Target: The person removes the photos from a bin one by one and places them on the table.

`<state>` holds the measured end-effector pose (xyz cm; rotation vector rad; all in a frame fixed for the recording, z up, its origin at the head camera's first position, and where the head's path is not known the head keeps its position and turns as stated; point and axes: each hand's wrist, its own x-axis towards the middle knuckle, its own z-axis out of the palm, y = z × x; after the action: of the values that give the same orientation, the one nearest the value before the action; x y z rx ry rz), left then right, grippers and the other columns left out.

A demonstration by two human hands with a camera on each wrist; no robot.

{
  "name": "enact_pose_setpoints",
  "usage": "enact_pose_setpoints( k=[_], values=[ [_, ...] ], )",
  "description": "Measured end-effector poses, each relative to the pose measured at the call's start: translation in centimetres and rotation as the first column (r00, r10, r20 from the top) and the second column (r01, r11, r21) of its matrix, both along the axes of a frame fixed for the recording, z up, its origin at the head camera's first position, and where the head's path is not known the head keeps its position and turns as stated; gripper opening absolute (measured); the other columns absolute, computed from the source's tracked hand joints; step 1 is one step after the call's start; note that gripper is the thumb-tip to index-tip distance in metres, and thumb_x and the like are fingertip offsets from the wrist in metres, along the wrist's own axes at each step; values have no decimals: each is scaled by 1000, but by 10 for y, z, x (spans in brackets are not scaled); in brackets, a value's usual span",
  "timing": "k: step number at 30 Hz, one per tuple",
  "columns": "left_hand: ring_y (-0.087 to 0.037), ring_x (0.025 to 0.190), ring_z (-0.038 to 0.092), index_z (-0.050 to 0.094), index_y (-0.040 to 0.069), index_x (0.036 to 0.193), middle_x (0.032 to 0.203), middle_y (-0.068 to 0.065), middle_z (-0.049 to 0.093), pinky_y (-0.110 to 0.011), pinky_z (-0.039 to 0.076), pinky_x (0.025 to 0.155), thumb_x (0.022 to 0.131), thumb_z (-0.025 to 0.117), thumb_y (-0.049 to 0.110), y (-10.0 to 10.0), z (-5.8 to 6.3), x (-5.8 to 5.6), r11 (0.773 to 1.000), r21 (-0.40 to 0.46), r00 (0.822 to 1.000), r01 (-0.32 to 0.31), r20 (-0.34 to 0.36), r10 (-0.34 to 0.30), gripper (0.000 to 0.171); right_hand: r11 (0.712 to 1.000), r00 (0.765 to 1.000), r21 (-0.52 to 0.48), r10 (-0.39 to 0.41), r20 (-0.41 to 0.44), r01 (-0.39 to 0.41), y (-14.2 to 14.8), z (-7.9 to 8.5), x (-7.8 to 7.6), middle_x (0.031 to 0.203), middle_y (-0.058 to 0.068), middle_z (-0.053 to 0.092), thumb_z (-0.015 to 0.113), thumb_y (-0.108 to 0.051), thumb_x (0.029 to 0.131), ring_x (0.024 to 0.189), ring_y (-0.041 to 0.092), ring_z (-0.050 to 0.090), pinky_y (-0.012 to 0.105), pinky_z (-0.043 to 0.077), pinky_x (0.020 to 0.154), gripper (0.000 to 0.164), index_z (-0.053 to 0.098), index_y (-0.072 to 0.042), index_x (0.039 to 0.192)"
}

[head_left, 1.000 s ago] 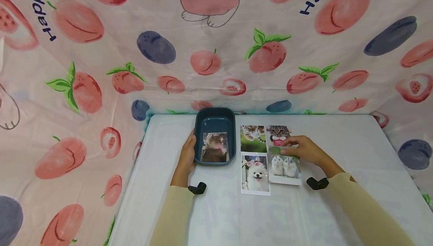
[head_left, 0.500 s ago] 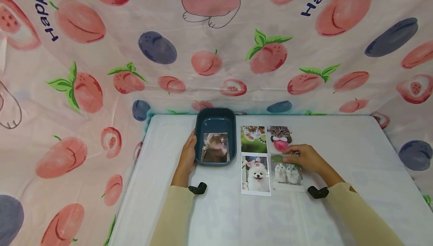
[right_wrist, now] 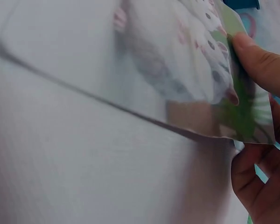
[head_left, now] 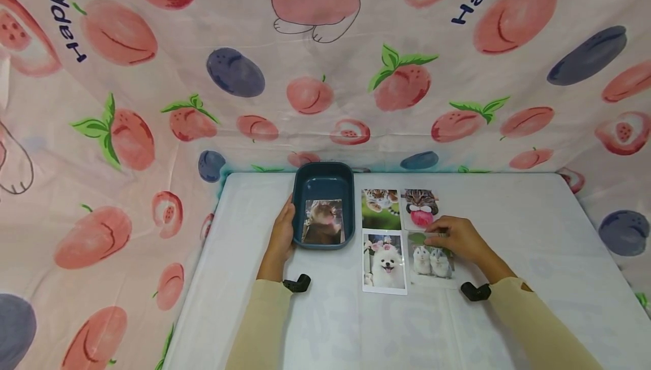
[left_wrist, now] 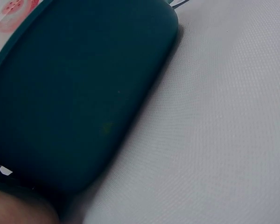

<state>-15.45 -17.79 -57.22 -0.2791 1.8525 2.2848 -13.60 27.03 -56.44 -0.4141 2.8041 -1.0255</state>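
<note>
A dark blue-green tray (head_left: pixel 324 177) stands at the back left of the table, with a brownish animal photo card (head_left: pixel 323 222) inside. My left hand (head_left: pixel 280 234) holds the tray's left side; the left wrist view shows the tray's outer wall (left_wrist: pixel 79 93) up close. My right hand (head_left: pixel 460 239) pinches the upper edge of a hamster photo card (head_left: pixel 431 262) between thumb and fingers. In the right wrist view, that card's held end is raised off the tabletop, the thumb (right_wrist: pixel 259 60) on its printed face. A white dog photo card (head_left: pixel 385 262) lies left of it.
Above the dog and hamster cards are a tiger photo card (head_left: pixel 380 210) and a cat photo card (head_left: pixel 420 210), forming two rows. The white-covered table (head_left: pixel 386 330) meets a fruit-patterned cloth (head_left: pixel 305 87) at its back edge.
My right hand has drawn the hamster card toward me and slightly right, uncovering the lower part of the cat card. Little differs over the last half second. The left hand and tray stay put.
</note>
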Motion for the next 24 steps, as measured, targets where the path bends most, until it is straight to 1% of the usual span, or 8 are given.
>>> enact_pose_setpoints(
  k=[2, 5, 9, 13, 18, 24],
  values=[
    [-18, 158, 17, 31, 34, 161, 169, 8, 25, -44, 15, 129, 112, 31, 40, 0, 1, 0, 1000, -1, 1000, 0, 2, 0, 49, 1000, 1000, 2, 13, -14, -13, -1, 0, 0, 94, 0, 74, 88, -28, 80, 87, 15, 64, 29, 56, 79, 24, 80, -15, 98],
    [-17, 158, 17, 31, 34, 161, 169, 9, 25, -44, 15, 129, 112, 31, 40, 0, 0, 0, 1000, 0, 1000, 4, 2, -4, 49, 1000, 1000, 26, 9, -17, -9, -3, 0, 0, 94, -2, 74, 89, -28, 79, 87, 14, 63, 29, 56, 80, 23, 80, -16, 97],
    [-18, 157, 18, 31, 34, 161, 169, 8, 25, -44, 16, 129, 112, 31, 40, 0, 0, -1, 1000, -3, 1000, 1, 5, -1, 49, 998, 1000, 60, 8, -18, -7, -5, 0, -1, 95, -1, 73, 89, -26, 78, 89, 16, 62, 35, 55, 82, 23, 80, -17, 97],
    [-18, 158, 17, 31, 34, 161, 169, 8, 24, -44, 15, 129, 112, 31, 41, 0, 0, 0, 1000, -2, 1000, 4, 5, -4, 49, 996, 999, 86, 22, -26, -20, -6, -1, -2, 95, -1, 73, 89, -28, 78, 90, 18, 61, 40, 54, 82, 23, 80, -17, 95],
    [-17, 158, 15, 30, 37, 161, 170, 10, 22, -44, 13, 129, 112, 32, 43, -1, 0, 0, 1000, -6, 1000, 13, 17, -13, 50, 995, 999, 101, 29, -29, -26, -7, -4, -3, 93, -1, 72, 89, -31, 78, 89, 17, 60, 40, 53, 81, 23, 79, -17, 95],
    [-17, 159, 12, 26, 34, 162, 170, 9, 20, -44, 11, 130, 112, 31, 42, -1, 0, 1, 1000, -21, 1000, 22, 9, -22, 51, 994, 1000, 104, 17, -15, -15, -8, -5, -3, 93, -1, 71, 89, -28, 78, 88, 18, 60, 38, 54, 80, 22, 79, -18, 95]
  ],
)
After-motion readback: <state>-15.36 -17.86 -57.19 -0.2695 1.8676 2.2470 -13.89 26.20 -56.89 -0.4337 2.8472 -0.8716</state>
